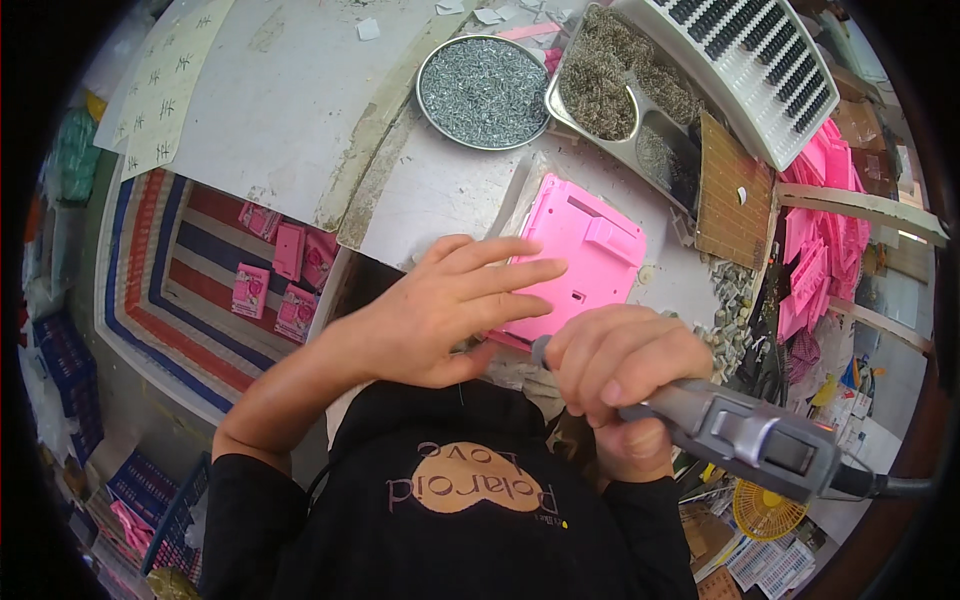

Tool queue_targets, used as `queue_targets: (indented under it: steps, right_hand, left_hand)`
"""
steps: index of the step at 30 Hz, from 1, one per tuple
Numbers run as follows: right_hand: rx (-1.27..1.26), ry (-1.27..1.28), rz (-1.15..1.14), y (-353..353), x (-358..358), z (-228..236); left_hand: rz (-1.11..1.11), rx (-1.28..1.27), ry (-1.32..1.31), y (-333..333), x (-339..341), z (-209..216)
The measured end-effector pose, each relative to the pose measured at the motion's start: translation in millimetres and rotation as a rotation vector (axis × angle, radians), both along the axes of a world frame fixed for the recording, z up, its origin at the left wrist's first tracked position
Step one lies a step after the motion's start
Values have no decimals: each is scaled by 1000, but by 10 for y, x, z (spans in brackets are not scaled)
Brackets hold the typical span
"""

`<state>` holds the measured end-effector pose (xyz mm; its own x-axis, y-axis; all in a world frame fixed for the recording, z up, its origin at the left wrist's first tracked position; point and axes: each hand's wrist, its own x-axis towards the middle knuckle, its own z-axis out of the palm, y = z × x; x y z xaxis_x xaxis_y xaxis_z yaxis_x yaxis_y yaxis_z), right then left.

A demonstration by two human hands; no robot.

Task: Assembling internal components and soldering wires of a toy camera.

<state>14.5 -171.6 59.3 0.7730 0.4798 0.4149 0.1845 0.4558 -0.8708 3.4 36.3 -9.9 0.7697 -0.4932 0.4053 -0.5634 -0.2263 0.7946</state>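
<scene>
A flat pink plastic casing with a raised block and a small slot lies tilted on the worktable. My left hand is open, its fingers stretched over the left part of the casing; I cannot tell how firmly they touch it. My right hand is closed around a grey electric screwdriver, held level beside the near right corner of the casing. The screwdriver's nose points left toward my left hand, and its cable runs off to the right. Whether a bit is fitted does not show.
Beyond the casing are a round dish of silver screws, a metal tray of springs and a white rack with rows of black parts. Loose metal pieces and pink parts lie right. A stripe-lined bin stands left.
</scene>
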Motion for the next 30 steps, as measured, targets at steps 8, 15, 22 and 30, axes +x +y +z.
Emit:
queue_targets:
  steps: [8,15,22,30]
  right_hand:
    - [-158,-94,-76,179,-160,-153]
    - [-168,-274,-55,264,-140,-221]
    - [-18,-114,-340,-751,8,212]
    - [159,-32,-435,-1033,233,-133]
  left_hand:
    - [-94,295,-116,-66,124,-138]
    - [-38,275,-129,-122,90,-128]
    - [-9,299,-170,-386,167,59]
    - [-10,440,-255,-775,259,26]
